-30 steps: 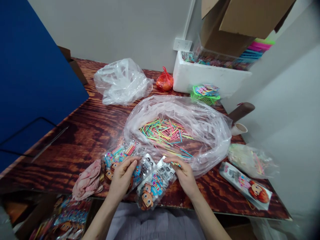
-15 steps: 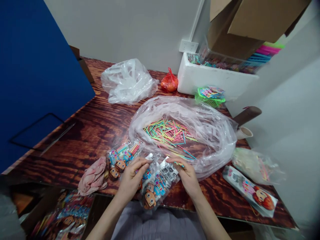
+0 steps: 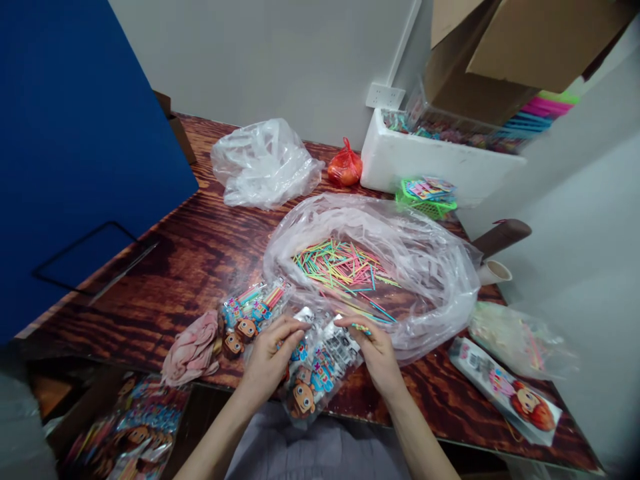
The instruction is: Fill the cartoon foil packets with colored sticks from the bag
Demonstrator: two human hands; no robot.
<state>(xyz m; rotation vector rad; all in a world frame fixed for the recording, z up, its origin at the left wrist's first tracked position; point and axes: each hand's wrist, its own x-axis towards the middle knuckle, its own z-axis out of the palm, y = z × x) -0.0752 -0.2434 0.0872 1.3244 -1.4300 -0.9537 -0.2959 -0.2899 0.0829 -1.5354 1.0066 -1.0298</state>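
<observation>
My left hand (image 3: 273, 353) is closed, thumb and fingers pinching the top of a clear printed plastic packet (image 3: 320, 383) with a cartoon face on it. On the other side, my right hand (image 3: 376, 352) pinches the top edge of the packets near its white tab. A few short coloured sticks (image 3: 361, 329) are tucked in the right hand, their ends showing. Beyond both hands, a large clear plastic bag (image 3: 440, 283) lies spread open with a pile of thin coloured sticks (image 3: 345, 267) inside. Filled packets (image 3: 255, 310) rest to the left of my left hand.
A pink cloth (image 3: 193, 350) lies at the table's front edge. To the right are a doll-printed packet (image 3: 507, 393), a bag of pale contents (image 3: 520, 337) and a paper cup (image 3: 495, 272). Behind stand a white foam box (image 3: 435, 160), a green basket (image 3: 427, 207) and a red bag (image 3: 345, 167).
The whole view has shifted slightly, so things appear a little further right. Both hands keep nearly the same hold on the packets.
</observation>
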